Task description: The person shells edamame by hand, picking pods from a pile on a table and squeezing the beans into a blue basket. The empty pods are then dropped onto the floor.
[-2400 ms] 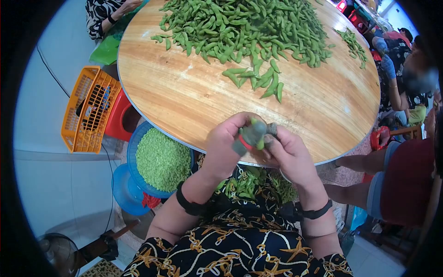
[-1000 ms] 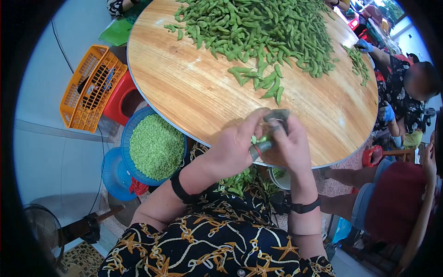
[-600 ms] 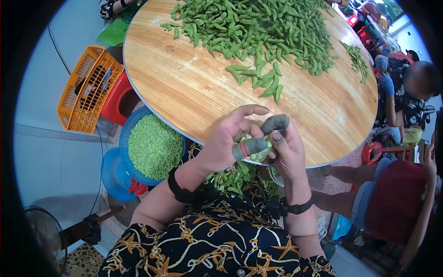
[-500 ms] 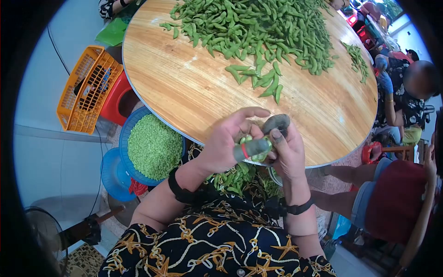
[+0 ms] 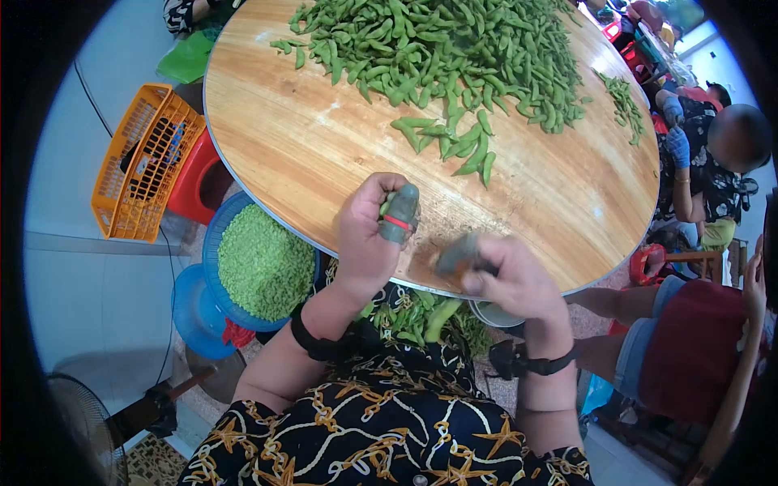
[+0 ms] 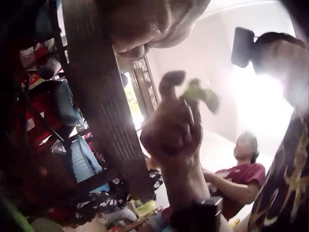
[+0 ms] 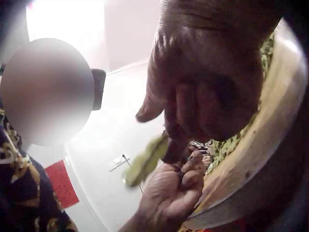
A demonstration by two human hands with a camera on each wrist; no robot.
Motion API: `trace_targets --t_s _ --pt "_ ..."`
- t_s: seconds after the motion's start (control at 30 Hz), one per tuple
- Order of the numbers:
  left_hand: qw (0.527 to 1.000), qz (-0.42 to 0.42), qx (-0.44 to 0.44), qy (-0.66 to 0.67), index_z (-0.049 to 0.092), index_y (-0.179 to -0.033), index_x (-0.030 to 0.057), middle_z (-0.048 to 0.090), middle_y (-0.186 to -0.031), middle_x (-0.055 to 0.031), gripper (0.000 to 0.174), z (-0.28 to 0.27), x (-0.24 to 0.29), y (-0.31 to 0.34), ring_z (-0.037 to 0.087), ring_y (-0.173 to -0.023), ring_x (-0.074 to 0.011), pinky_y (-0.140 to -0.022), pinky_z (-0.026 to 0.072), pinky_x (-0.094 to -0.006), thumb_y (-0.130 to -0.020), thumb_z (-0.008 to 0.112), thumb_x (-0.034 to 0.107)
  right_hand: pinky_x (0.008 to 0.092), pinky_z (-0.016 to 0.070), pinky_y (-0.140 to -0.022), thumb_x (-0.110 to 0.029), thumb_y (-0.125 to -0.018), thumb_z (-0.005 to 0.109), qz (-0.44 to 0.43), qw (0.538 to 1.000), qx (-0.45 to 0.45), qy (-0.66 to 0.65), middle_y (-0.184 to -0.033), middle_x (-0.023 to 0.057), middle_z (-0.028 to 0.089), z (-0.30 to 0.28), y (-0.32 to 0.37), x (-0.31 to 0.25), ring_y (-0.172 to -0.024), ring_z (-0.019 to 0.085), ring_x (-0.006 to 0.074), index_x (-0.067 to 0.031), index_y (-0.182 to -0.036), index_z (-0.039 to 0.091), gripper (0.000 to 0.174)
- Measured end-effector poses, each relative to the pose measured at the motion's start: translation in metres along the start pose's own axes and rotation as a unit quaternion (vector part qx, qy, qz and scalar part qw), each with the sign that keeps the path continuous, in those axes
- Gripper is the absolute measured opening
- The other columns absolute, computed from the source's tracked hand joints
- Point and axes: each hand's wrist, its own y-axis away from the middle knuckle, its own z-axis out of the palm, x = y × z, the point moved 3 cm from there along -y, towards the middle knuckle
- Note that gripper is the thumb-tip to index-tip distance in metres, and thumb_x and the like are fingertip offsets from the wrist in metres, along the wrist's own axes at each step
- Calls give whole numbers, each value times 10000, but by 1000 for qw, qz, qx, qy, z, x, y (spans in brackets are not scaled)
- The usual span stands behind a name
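Note:
My left hand, just over the table's near edge, has its fingers curled round green soybeans; most are hidden by the thumb. A grey-green sheath with a red band covers that thumb. To the right, my right hand is blurred, its index finger in a dark sheath, its fingers loosely bent. A pale green soybean pod is below it in the head view, apart from the fingers. In the right wrist view the blurred pod overlaps the index fingertip.
A large heap of soybean pods covers the far part of the round wooden table. More pods lie on my lap. Shelled beans fill a blue basket at left, near an orange crate. People are at right.
My hands were together over a pod and beans; now they are apart, the left farther up and left, the right farther right. A pod has come away below the right hand.

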Motion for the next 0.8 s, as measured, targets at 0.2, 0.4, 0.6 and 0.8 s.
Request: trace_targets --t_s 0.2,0.4,0.6,0.8 --pt "993 -112 -44 -5 542 -1027 51 507 -788 15 174 10 -2 3 438 -604 -31 -495 326 -153 -854 540 32 443 460 -588 -301 -762 657 20 853 164 495 -659 201 596 -39 -47 8 -645 596 369 13 -819 533 343" --pt "945 93 -136 -282 562 -1164 69 526 -805 16 419 21 5 7 478 -642 -86 -594 424 -222 -762 662 7 442 471 -616 -216 -770 621 19 864 145 482 -693 233 593 -32 -29 13 -668 591 388 22 -844 542 262" --pt "908 122 -165 -366 572 -1143 71 544 -797 -42 438 34 6 9 493 -633 -121 -603 435 -255 -723 685 26 240 419 -594 -145 -864 558 41 998 33 32 -727 -26 554 -9 4 8 -670 486 54 14 -899 560 163" --pt "987 -107 -96 -79 615 -973 18 632 -911 -48 143 27 -1 8 476 -618 -37 -525 367 -181 -841 582 61 191 317 -522 -220 -942 447 109 983 58 -137 -679 -41 438 -2 16 9 -587 374 37 -20 -928 521 214"
